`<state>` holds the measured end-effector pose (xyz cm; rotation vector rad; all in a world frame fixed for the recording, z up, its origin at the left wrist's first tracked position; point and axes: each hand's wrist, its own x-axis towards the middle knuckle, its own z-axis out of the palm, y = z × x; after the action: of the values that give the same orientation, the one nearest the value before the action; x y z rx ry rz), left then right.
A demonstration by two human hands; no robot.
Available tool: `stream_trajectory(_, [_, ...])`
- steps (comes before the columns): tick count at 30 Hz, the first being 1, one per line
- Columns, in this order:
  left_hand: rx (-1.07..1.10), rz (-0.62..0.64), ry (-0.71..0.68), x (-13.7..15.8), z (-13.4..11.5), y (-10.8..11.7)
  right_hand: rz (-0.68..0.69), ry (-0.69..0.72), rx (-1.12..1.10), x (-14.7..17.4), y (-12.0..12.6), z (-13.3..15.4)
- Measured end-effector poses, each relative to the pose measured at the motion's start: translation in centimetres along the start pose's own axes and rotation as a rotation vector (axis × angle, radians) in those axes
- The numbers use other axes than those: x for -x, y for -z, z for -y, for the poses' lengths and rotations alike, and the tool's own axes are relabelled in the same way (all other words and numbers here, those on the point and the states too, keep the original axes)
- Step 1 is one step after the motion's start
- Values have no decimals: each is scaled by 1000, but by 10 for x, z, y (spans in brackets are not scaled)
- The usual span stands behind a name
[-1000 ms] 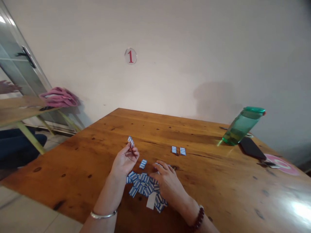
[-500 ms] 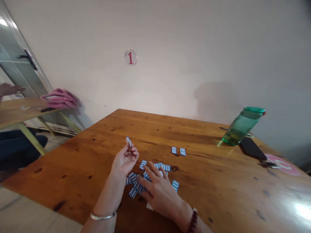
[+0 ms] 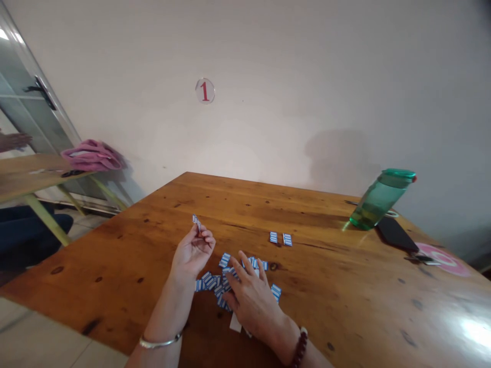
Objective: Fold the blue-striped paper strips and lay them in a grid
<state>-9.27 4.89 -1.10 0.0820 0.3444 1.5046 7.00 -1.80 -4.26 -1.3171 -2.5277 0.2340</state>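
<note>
Between the thumb and fingers of my left hand [image 3: 195, 250] is a small blue-and-white card [image 3: 196, 222], raised above the table. My right hand [image 3: 251, 294] lies with fingers spread over a loose heap of similar cards [image 3: 209, 280], hiding part of it. A white piece [image 3: 235, 323] shows beside the thumb side of that hand. One blue-striped card [image 3: 276, 292] lies apart, just right of the hand. Farther back, two cards [image 3: 273, 237] sit side by side on the wooden table [image 3: 126, 245].
On the right stand a green bottle [image 3: 381, 199], a dark flat case [image 3: 397, 234], keys [image 3: 424, 259] and a pink disc [image 3: 447, 258]. To the left, another person's hand [image 3: 14, 141] is above a second table with a pink cloth [image 3: 92, 155]. A wall rises behind.
My right hand has shifted over the heap, and cards beneath it have moved, uncovering more of the white piece. My left hand still holds its card, slightly farther left.
</note>
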Motion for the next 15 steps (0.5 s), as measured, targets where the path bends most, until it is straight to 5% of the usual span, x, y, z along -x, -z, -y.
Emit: stream_trajectory(15, [54,111,-38,3,-2,-3,-13,56,38,-2,0,5])
